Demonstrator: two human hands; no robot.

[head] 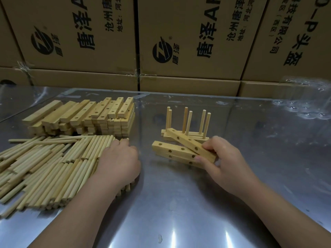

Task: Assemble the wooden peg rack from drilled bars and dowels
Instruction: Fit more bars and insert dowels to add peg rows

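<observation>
Shiny metal table point(170, 203) holds all the wood. Left hand point(120, 158) lies bent-fingered on the dowels point(44, 167); no telling if it holds one. Right hand point(223, 158) grips a drilled bar point(188, 141) across two loose bars point(170, 153). Behind stand a pegged rack point(188, 123), stacked bars point(86, 115), boxes point(188, 42).

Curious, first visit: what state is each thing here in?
rack: standing, six pegs upright.
tilted bar: gripped, across lower bars.
lower bars: holes empty.
bar stack: piled.
dowel pile: loose.
left hand: on dowel pile, grip hidden.
right hand: grips tilted bar.
</observation>
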